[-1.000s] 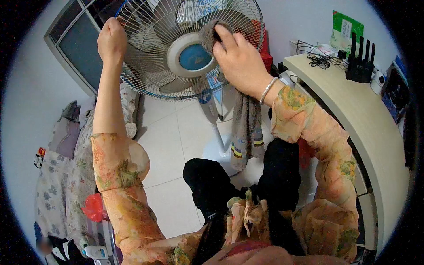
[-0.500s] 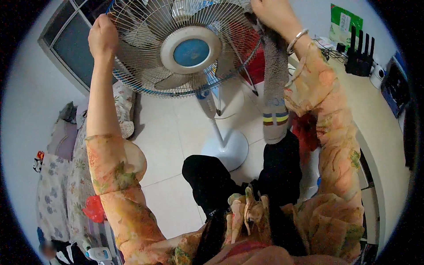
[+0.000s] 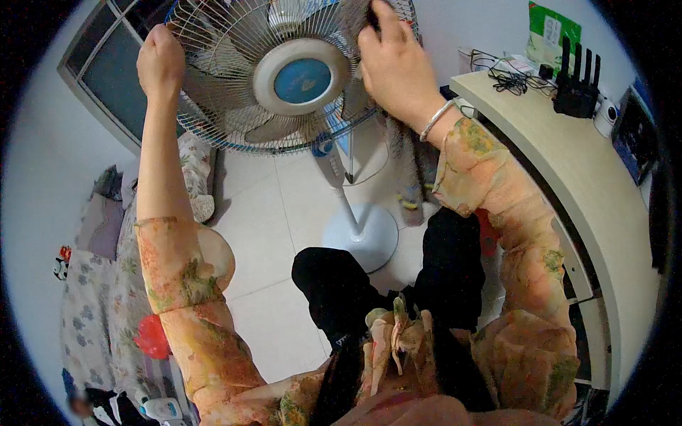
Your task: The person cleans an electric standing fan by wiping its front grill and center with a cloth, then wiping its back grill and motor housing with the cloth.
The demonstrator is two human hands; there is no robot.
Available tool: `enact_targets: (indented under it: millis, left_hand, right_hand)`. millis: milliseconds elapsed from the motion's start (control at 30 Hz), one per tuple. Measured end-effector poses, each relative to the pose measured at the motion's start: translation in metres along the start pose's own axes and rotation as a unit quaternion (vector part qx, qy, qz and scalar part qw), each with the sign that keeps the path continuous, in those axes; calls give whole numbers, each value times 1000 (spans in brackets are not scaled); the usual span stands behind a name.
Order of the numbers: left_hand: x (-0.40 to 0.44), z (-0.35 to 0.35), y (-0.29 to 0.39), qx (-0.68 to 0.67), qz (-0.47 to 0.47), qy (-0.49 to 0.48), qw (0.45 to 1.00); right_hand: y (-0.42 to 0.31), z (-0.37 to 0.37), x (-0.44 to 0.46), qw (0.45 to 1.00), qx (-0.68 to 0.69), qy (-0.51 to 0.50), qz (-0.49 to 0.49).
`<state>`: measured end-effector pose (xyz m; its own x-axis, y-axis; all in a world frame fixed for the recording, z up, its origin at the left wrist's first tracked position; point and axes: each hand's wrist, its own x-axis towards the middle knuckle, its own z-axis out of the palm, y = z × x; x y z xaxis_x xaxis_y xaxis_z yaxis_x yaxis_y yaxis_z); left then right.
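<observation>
A standing fan (image 3: pixel 302 79) with a round wire grille and a blue hub faces me, on a white base (image 3: pixel 361 238). At the left rim of the grille, my left hand (image 3: pixel 160 62) is closed round the edge. My right hand (image 3: pixel 398 67) grips a grey towel (image 3: pixel 406 160) against the upper right of the grille. Part of the towel lies over the wires; the rest hangs below the hand, its striped end low down. My right fingertips are partly hidden by the hand and towel.
To the right, a long pale desk (image 3: pixel 543 135) carries a black router (image 3: pixel 575 89), a white camera (image 3: pixel 606 117) and tangled cables (image 3: pixel 515 82). A bed with floral bedding (image 3: pixel 89 302) stands at the left. My knees (image 3: pixel 334 284) are close to the fan base.
My right hand has moved left and slightly down from the grille's right edge onto its front wires, bringing the towel along. The left hand keeps hold of the rim.
</observation>
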<state>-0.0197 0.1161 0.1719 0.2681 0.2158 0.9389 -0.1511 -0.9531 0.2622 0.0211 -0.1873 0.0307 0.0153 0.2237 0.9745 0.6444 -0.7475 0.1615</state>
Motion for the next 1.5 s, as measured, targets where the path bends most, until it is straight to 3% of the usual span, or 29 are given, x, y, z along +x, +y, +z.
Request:
enact_targets:
  millis: [67, 200, 300, 367, 433, 500, 700, 867, 967, 1133, 1233, 1500]
  left_hand:
    - [-3, -1, 4, 8, -7, 2, 1000]
    - [-3, -1, 5, 28, 0, 2, 1000]
    - [-5, -3, 8, 19, 7, 8, 1000]
    - [-2, -4, 3, 5, 16, -2, 1000]
    - [-4, -4, 5, -13, 18, -4, 1000]
    - [-4, -4, 6, -12, 19, 0, 1000]
    - [-6, -4, 7, -12, 3, -5, 1000]
    - [0, -4, 1, -22, 1, -6, 1000]
    - [2, -1, -6, -8, -18, -1, 1000]
    - [0, -1, -2, -12, -1, 5, 1000]
    - [-4, -4, 4, 11, -21, -4, 1000]
    - [-6, -3, 4, 4, -11, -7, 1000]
  right_hand:
    - [-8, 11, -10, 999, -8, 23, -22]
    - [-27, 4, -26, 993, 89, -60, -43]
    - [-19, -14, -22, 979, 193, -64, -27]
    - [-2, -18, -10, 989, 145, 5, 9]
    - [24, -17, 5, 992, 80, -26, 91]
    - [50, -18, 27, 976, 176, 57, 113]
    - [78, -4, 38, 968, 135, -47, 207]
    - [57, -6, 24, 992, 25, -6, 123]
    - [37, -14, 20, 989, 21, -40, 140]
    - [20, 1, 3, 998, 4, -20, 61]
    - [2, 15, -10, 999, -3, 41, 33]
    - [-26, 0, -35, 981, 177, -81, -24]
